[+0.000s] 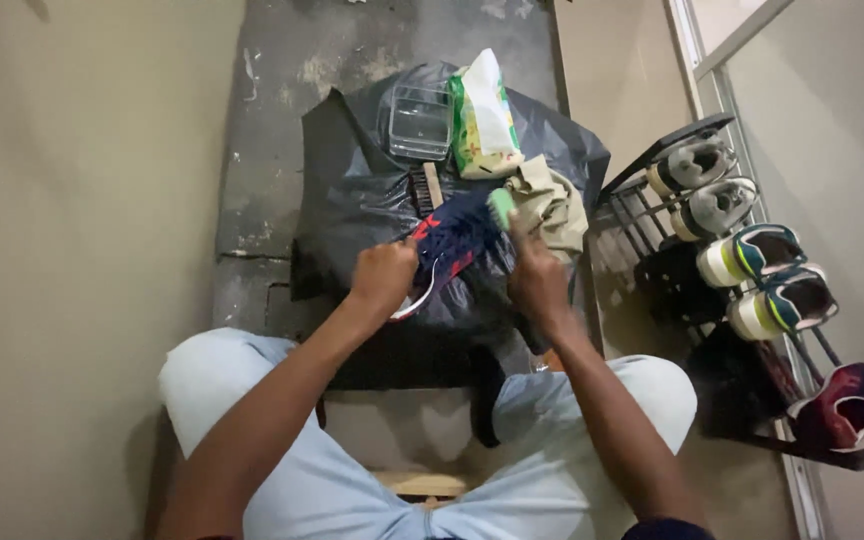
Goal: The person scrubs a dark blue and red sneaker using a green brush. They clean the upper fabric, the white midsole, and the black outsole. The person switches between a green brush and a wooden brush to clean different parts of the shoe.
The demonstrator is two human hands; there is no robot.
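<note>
Shoe [449,245]: dark blue with red marks and a white sole, lying at centre frame over a black sheet [352,190] spread on the floor.

Left hand [382,278]: clamping the shoe's near end, fingers curled shut around it.

Right hand [537,280]: closing on a green sponge [501,206], which is touching the shoe's upper right edge.

Brush [425,190]: resting on the sheet just above the shoe.

Clear box [420,122]: sitting at the sheet's upper edge, beside a green and white bag [484,120].

Tan cloth [552,205]: lying crumpled just right of the sponge.

Rack [652,230]: standing at the right of the frame, holding grey, white-and-green and dark red shoes in a row.

Person: sitting at the bottom of the frame, knees in pale blue spreading either side.
</note>
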